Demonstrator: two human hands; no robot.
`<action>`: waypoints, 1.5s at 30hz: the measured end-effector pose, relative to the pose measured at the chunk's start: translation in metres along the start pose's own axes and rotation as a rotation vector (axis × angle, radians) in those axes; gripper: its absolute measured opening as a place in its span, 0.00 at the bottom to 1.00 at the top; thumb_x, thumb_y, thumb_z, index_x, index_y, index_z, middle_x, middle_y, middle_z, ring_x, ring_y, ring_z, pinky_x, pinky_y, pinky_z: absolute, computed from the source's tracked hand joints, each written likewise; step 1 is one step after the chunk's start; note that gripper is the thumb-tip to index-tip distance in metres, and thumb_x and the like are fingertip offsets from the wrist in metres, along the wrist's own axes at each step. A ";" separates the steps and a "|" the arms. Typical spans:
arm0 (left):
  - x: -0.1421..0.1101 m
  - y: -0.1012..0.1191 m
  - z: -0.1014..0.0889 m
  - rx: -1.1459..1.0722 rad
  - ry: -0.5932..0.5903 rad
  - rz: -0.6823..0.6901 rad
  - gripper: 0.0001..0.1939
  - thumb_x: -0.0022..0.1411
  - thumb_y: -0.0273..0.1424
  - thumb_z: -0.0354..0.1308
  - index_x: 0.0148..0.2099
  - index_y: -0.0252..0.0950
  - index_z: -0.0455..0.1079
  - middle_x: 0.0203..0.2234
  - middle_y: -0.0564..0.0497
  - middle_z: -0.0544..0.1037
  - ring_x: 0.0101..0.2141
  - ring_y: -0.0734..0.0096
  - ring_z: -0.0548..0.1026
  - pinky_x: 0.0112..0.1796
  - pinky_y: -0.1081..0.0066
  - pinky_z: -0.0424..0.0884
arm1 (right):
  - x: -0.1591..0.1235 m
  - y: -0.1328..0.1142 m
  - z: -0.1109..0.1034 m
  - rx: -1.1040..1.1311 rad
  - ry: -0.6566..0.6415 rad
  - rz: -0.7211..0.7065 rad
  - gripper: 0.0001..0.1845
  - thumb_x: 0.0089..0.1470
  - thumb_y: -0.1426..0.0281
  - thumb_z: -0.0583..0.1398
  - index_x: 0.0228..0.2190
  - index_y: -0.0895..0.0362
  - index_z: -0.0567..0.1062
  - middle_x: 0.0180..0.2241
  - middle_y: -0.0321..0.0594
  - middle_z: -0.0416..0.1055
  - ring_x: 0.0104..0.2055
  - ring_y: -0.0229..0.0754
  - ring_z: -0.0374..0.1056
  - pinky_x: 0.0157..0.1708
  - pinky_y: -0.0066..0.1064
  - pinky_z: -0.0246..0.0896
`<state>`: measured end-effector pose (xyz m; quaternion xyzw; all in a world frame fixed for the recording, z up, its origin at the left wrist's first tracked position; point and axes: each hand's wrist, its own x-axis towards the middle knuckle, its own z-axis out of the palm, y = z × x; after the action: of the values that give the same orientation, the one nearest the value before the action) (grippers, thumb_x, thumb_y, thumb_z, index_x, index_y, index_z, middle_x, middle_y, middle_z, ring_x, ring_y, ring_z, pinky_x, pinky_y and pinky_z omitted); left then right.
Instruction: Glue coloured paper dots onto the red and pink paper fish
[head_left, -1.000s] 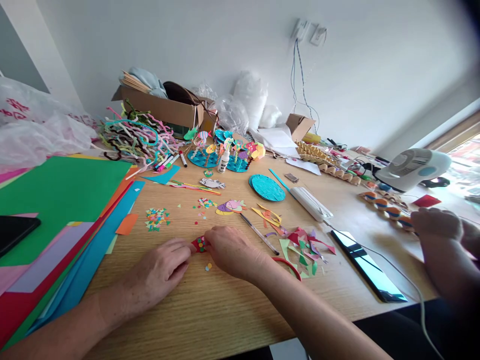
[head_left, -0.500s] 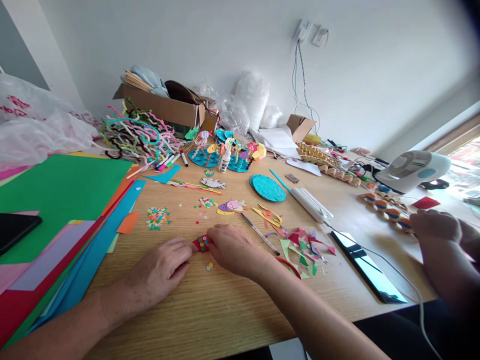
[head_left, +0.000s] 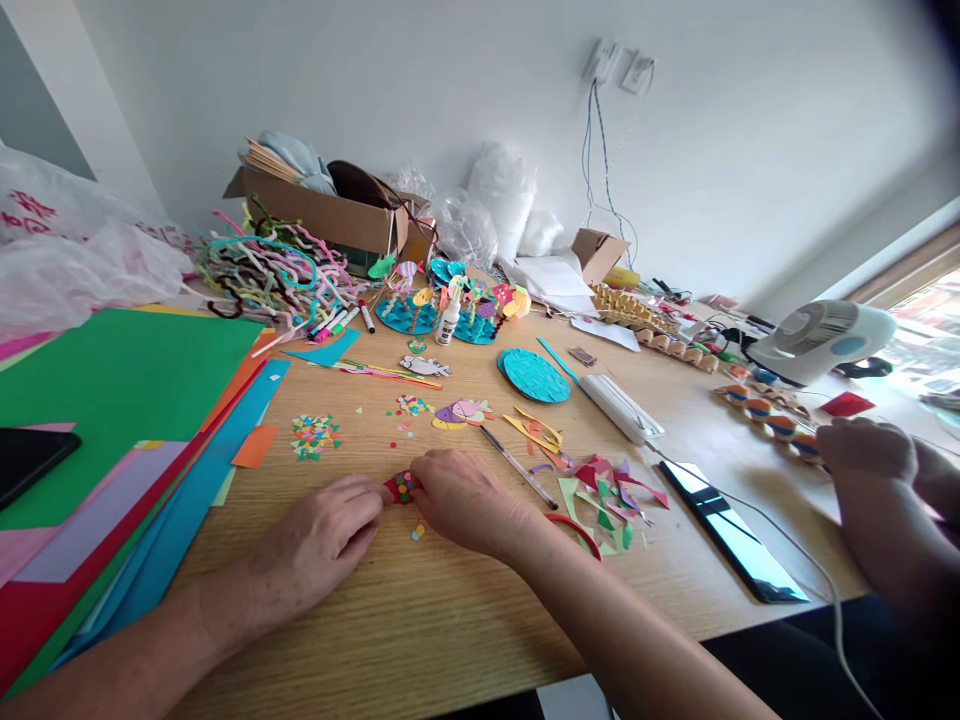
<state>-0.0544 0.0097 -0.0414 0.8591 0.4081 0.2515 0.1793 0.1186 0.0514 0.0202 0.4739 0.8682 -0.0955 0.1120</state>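
Note:
A small red paper cutout point(head_left: 403, 487) with coloured paper dots on it lies between my two hands, low on the wooden table. My left hand point(head_left: 341, 520) holds its left edge with the fingers pressed together. From the other side my right hand point(head_left: 457, 500) is closed over the right part of the cutout, and its fingertips are hidden from me. Two or so loose paper dots point(head_left: 418, 532) lie just below. Beyond my hands are a pile of confetti dots point(head_left: 315, 436), a smaller dot pile point(head_left: 413, 404) and purple and pink paper fish point(head_left: 461, 412).
Coloured paper sheets point(head_left: 127, 380) are stacked at left. A pen point(head_left: 517, 467), paper scraps point(head_left: 611, 500), red scissor handle point(head_left: 581, 530) and dark glossy phone-like slab point(head_left: 731, 530) lie at right. A glue bottle point(head_left: 448, 322) stands behind. Another person's hands point(head_left: 870, 450) work at far right.
The view has shifted very slightly. Both my hands stay in place on the red cutout.

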 end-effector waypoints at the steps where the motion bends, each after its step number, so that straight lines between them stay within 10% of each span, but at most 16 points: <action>1: 0.000 0.000 0.000 0.003 -0.006 -0.001 0.11 0.59 0.21 0.41 0.29 0.39 0.59 0.30 0.50 0.71 0.36 0.66 0.71 0.37 0.68 0.69 | 0.000 0.000 -0.001 -0.003 0.001 0.006 0.14 0.55 0.71 0.50 0.35 0.59 0.75 0.37 0.47 0.75 0.37 0.48 0.72 0.31 0.32 0.60; 24: 0.000 0.001 -0.002 -0.017 -0.006 -0.005 0.11 0.59 0.20 0.41 0.29 0.38 0.59 0.30 0.50 0.72 0.36 0.65 0.72 0.37 0.68 0.70 | -0.001 0.025 0.004 0.357 0.053 -0.068 0.08 0.51 0.73 0.55 0.29 0.58 0.75 0.28 0.36 0.73 0.29 0.34 0.63 0.26 0.24 0.48; 45: 0.004 0.006 -0.008 0.003 -0.038 -0.015 0.11 0.57 0.20 0.43 0.27 0.39 0.60 0.30 0.50 0.73 0.36 0.66 0.73 0.37 0.69 0.71 | 0.003 0.021 0.006 0.239 0.086 -0.095 0.10 0.54 0.72 0.55 0.30 0.59 0.76 0.31 0.40 0.74 0.32 0.36 0.66 0.30 0.25 0.51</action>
<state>-0.0530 0.0101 -0.0303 0.8609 0.4114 0.2334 0.1875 0.1351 0.0635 0.0121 0.4458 0.8761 -0.1833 0.0129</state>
